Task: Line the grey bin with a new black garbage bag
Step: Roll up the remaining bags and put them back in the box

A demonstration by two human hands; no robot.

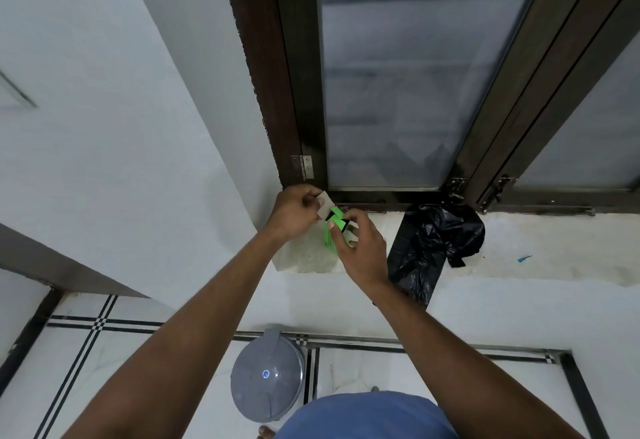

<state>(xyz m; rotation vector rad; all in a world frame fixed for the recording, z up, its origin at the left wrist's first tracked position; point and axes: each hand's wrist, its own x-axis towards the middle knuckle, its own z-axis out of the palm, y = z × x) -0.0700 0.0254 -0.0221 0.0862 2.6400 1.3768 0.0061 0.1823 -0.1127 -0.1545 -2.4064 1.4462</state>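
Left of centre in the frame, the left hand (294, 211) pinches a small tan cardboard flap (325, 206) between thumb and fingers, which are curled in around it. Just to its right, touching that flap, is a bright green packet (334, 227) standing on the white window ledge (536, 248); it looks like the pack of new bags, with something dark showing at its open top, though that is too small to be sure of. The right hand (360, 248) holds the packet from the right side, thumb and fingers curled around it, and hides its lower part.

Further right on the same ledge lies a crumpled black garbage bag (433, 248), one end hanging over the edge. Whether it is a used one or a fresh one cannot be told.

At the bottom centre of the frame, on the tiled floor (104, 369), stands the grey bin (266, 379) with its domed lid closed, well apart from both hands.

Judging by this, the task is at an early stage: the pack is only being opened. No new bag is drawn out or unfolded. Left to do are 4 steps: pull 1 bag free, shake it open, lift the lid, and fit the bag inside with its mouth folded over the rim.
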